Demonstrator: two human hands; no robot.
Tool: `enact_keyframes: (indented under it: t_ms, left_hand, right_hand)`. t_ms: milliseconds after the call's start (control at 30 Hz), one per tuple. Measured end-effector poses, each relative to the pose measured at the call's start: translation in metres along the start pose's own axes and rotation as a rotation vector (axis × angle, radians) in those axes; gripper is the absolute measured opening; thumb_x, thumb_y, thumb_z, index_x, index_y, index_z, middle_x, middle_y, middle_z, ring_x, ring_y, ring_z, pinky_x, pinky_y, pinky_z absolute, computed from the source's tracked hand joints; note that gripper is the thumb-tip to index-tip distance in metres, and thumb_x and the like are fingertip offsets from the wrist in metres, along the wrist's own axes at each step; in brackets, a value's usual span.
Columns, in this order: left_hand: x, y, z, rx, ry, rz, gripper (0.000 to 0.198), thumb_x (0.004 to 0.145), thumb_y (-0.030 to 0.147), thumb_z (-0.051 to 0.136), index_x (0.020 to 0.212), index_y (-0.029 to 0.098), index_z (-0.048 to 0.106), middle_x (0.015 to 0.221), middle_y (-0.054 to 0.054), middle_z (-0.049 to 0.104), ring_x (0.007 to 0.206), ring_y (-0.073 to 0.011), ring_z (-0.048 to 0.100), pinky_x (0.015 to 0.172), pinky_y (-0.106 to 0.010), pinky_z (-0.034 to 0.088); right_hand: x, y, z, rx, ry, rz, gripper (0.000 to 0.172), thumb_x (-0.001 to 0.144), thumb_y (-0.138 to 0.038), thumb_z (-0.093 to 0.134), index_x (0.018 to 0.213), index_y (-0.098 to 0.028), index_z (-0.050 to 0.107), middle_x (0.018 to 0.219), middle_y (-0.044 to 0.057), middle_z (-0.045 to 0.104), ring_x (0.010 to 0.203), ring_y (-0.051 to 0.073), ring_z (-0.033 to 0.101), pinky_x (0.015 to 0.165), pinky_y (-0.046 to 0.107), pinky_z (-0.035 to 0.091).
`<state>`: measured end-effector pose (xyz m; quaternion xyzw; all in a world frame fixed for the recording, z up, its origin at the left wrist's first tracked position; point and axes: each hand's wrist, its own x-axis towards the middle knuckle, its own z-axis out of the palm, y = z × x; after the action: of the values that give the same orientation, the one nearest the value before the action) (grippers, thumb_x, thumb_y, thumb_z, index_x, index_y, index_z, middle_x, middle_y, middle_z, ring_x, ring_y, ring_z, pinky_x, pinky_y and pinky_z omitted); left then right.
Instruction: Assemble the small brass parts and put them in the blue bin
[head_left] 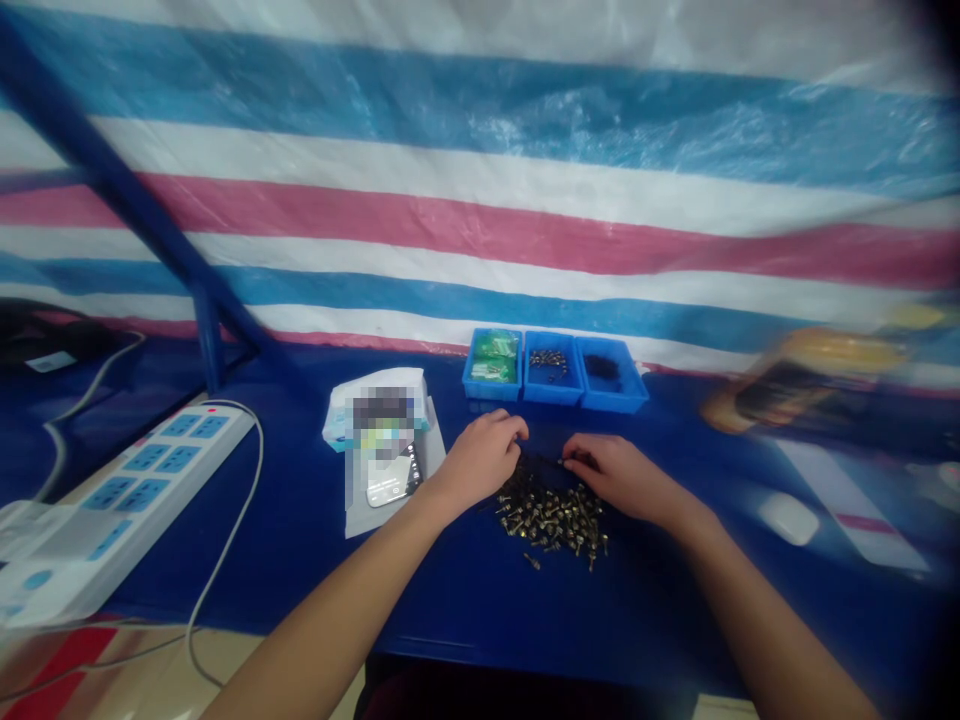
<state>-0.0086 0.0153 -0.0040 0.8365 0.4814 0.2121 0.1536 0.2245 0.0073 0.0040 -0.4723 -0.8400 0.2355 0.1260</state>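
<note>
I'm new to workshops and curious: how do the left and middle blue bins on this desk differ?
The left bin is packed with green packets, while the middle bin holds only a small scatter of dark screws. The left bin's floor is hidden; the middle bin's mostly shows. Both are open blue plastic trays, side by side.

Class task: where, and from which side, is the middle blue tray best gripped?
Take the grip on the front rim of the middle blue tray, coming from the near side. The neighbouring trays sit tight against both its sides, and the striped sheet seems close behind, so the front is probably the freest edge.
</note>
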Motion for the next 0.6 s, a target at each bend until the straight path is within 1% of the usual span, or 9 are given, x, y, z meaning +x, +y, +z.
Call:
enact_keyframes:
  t_ms: [100,233,333,433,533,600]
  left_hand:
    - [0.0000,-0.0014,0.0008,-0.013,0.023,0.005,0.026,0.086,0.007,0.042,0.096,0.021,0.061,0.095,-0.003,0.060,0.090,-0.0197,0.059,0.077,-0.032,0.045]
    - [0.0005,-0.0020,0.0015,-0.057,0.084,-0.017,0.027,0.088,0.007,0.041,0.100,0.023,0.060,0.100,-0.003,0.059,0.083,-0.0174,0.060,0.077,-0.032,0.045]
    - [0.0023,-0.0016,0.0019,-0.102,0.157,-0.018,0.026,0.088,0.007,0.043,0.099,0.023,0.060,0.099,-0.002,0.060,0.082,-0.0157,0.060,0.077,-0.031,0.046]
    - [0.0041,-0.0001,0.0021,-0.145,0.209,0.001,0.024,0.085,0.006,0.047,0.095,0.022,0.061,0.096,-0.001,0.061,0.081,-0.0145,0.059,0.076,-0.029,0.046]
    - [0.0047,0.0024,0.0020,-0.190,0.240,0.035,0.024,0.083,0.004,0.049,0.094,0.021,0.063,0.095,-0.001,0.063,0.082,-0.0140,0.059,0.075,-0.027,0.047]
    - [0.0045,0.0041,0.0020,-0.212,0.239,0.059,0.025,0.082,0.004,0.050,0.095,0.021,0.064,0.095,-0.001,0.064,0.083,-0.0140,0.060,0.075,-0.027,0.047]
  right_hand:
    - [0.0003,0.0011,0.0005,-0.001,0.001,-0.006,0.012,0.091,-0.023,0.052,0.093,-0.024,0.064,0.089,0.000,0.068,0.081,0.018,0.061,0.068,0.027,0.038]
    - [0.0007,0.0028,0.0012,0.001,-0.002,-0.010,0.012,0.091,-0.022,0.052,0.092,-0.024,0.063,0.088,0.000,0.068,0.080,0.018,0.062,0.068,0.028,0.038]
    - [0.0010,0.0033,0.0017,0.005,0.004,-0.013,0.012,0.092,-0.023,0.052,0.092,-0.024,0.064,0.087,0.000,0.068,0.079,0.018,0.062,0.067,0.028,0.038]
    - [0.0016,0.0033,0.0024,0.021,0.032,-0.033,0.013,0.093,-0.025,0.051,0.093,-0.024,0.063,0.089,0.000,0.068,0.081,0.017,0.062,0.069,0.028,0.039]
    - [0.0022,0.0031,0.0036,0.040,0.079,-0.040,0.016,0.097,-0.028,0.046,0.093,-0.023,0.061,0.089,0.001,0.068,0.081,0.017,0.062,0.071,0.028,0.038]
    - [0.0022,0.0028,0.0045,0.034,0.097,-0.021,0.022,0.099,-0.032,0.042,0.088,-0.022,0.058,0.081,0.001,0.066,0.074,0.017,0.060,0.067,0.028,0.037]
